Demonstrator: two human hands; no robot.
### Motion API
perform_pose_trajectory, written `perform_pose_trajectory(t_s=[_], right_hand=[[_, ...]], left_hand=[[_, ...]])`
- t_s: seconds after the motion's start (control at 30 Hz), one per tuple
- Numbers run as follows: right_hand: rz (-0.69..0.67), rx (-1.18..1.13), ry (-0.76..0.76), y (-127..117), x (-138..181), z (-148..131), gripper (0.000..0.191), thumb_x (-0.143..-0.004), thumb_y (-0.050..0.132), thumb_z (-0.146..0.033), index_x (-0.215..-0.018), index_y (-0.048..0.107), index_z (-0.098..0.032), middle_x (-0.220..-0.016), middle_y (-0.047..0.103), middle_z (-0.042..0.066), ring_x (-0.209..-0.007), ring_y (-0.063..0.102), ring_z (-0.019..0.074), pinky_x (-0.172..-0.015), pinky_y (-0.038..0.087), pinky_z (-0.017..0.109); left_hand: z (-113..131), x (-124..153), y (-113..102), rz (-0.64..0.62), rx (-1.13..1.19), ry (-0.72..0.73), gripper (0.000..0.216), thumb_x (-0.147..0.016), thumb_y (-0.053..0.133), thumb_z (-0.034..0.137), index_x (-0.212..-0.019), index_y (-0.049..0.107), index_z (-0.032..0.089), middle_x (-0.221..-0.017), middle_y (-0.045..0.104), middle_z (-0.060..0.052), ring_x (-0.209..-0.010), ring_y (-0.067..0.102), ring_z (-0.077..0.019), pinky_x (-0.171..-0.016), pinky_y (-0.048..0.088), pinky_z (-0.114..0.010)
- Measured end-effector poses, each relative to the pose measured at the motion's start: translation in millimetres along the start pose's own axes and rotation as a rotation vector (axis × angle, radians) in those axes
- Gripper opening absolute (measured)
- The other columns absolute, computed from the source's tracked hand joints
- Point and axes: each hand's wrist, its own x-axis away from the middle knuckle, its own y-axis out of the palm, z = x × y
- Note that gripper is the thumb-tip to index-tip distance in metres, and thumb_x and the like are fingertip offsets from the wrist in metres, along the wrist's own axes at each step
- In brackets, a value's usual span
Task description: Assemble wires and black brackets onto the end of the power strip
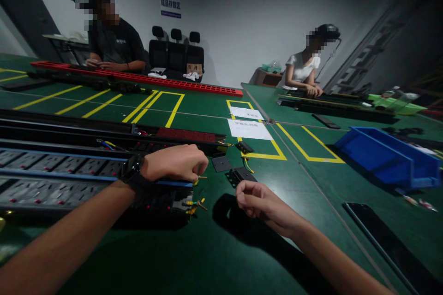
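Observation:
My left hand, with a black watch on the wrist, reaches over the end of the black power strips. Its fingers are closed at a yellow wire end with a thin metal tip. Under the forearm lie the power strips, with rows of sockets and small red parts. More yellow-green wire ends stick out of the nearer strip. My right hand hovers over the table, thumb and fingers pinched; anything between them is too small to tell. Just behind it sits a black metal bracket.
Beyond are a flat black plate, a small black end piece and white paper labels. A blue bin and a dark phone-like slab lie right. Two people work across the green table, near a long red rail.

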Motion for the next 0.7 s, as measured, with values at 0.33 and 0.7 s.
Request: perform_pose_trajectory(t_s=[0.33,0.7], right_hand=[[0.0,0.01,-0.017,-0.3,-0.1,1.0,0.041,-0.074,0.09,-0.051,-0.081,0.063,-0.021,-0.069,0.055,-0.003,-0.054,0.039,0.0081,-0.05,0.029,0.024],[-0.009,0.005,-0.01,0.4,0.5,-0.5,0.04,-0.075,0.09,-0.05,-0.08,0.063,-0.021,-0.07,0.055,-0.003,-0.056,0.041,0.0087,-0.051,0.031,0.024]], left_hand=[[4.4,1.7,2.4,0.048,-0.035,-0.036,0.006,-0.079,0.071,0.017,-0.083,0.072,0.021,-0.077,0.071,-0.001,-0.067,0.057,-0.0149,-0.066,0.035,-0.03],[9.3,2.2,3.6,0.049,-0.018,-0.034,0.014,-0.078,0.068,0.013,-0.088,0.073,0.021,-0.081,0.073,-0.003,-0.072,0.059,-0.0162,-0.068,0.037,-0.029]])
